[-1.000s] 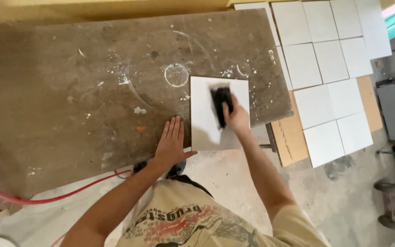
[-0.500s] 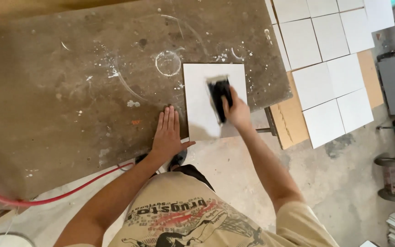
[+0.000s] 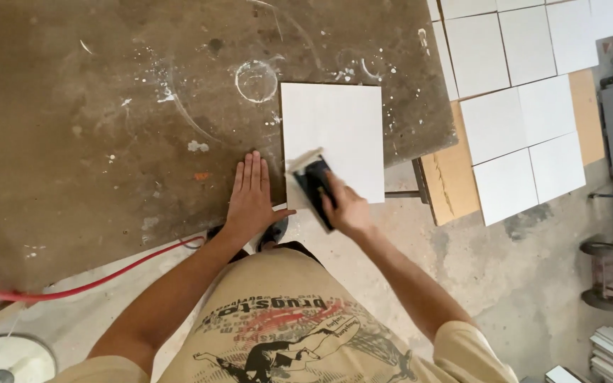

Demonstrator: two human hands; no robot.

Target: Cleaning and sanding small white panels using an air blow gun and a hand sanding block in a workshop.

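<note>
While the left hand (image 3: pixel 251 195) lies flat, right hand (image 3: pixel 344 207) fingers grip a black sanding block (image 3: pixel 313 186) on the plain white tile (image 3: pixel 335 135).

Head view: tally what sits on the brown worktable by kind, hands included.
white tile: 1
black hand tool: 1
hands, the left hand flat and the right hand gripping the tool: 2
Total: 4

Worktable (image 3: pixel 108 142): matt, rough brown top, scuffed and flecked with dried white paint rings and spatter. On its near edge, a smooth matt white tile (image 3: pixel 342 131); on the tile's near corner, a black sanding block (image 3: pixel 315 186) with a pale, paper-like strip. Right of the table, smooth white tiles (image 3: pixel 526 106) on bare tan board (image 3: pixel 455 177). Below the table, rough stained concrete floor (image 3: pixel 505 284).
</note>
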